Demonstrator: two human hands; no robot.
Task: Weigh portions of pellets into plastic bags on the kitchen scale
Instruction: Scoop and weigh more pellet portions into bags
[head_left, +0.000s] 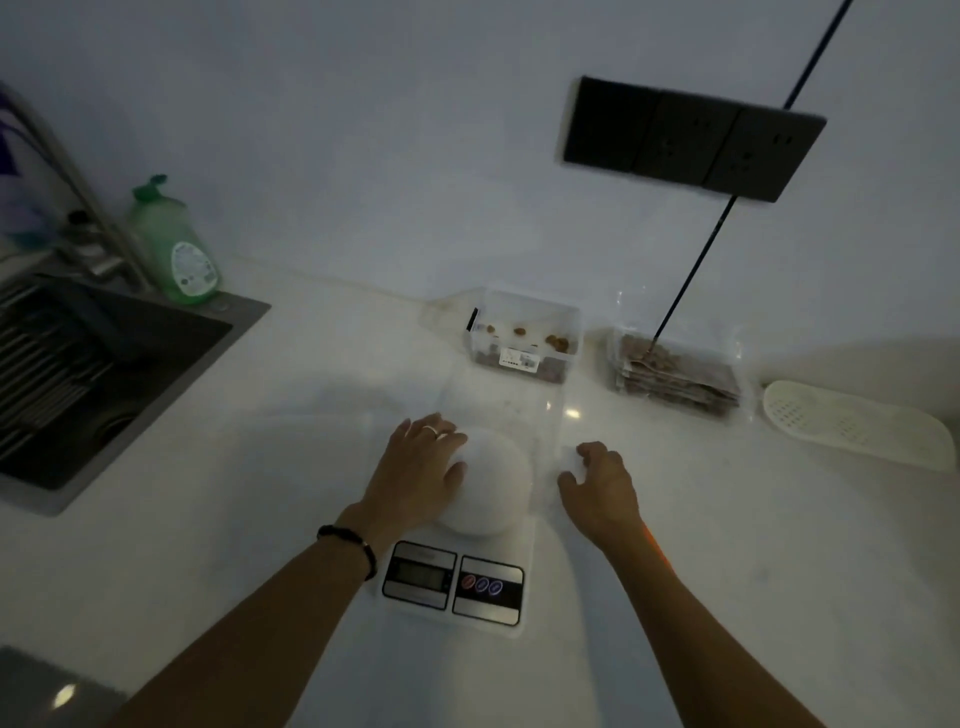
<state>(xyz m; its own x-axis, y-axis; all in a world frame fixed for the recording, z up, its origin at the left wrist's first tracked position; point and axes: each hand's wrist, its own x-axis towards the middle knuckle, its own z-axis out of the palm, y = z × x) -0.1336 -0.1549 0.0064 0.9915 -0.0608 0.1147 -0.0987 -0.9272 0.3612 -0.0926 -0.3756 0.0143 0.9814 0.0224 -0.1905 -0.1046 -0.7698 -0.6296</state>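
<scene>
The kitchen scale (460, 561) sits on the white table (727, 545), and everything else is placed from it. Far to its left, a dark sink (104, 374) is set into the table, with a grey tap (78, 192) rising behind it and a green soap bottle (174, 244) standing at the sink's back corner.

The left hand (421, 470) lies on the left part of the scale's round white platform (491, 486), fingers spread and fairly straight, gripping nothing; it wears a ring, and a dark bracelet circles the wrist. A thin clear plastic bag (540, 415) seems to lie flat over the far side of the scale, though the dim light makes its edges hard to trace. The scale's display and its three buttons face the person at the near edge.

Just right of the scale, the right hand (602, 480) has its fingers curled down at what looks like the bag's right edge; I cannot tell whether it pinches the plastic.

Behind the scale, by the wall, stands a clear container (524, 338) with a few brown pellets (556, 341) inside. To the right of that lies a stack of filled bags (675, 374). Above them on the wall is a dark socket panel (691, 137) with a black cord (727, 218) running across it. Far right of the scale rests a pale perforated tray (852, 423).
</scene>
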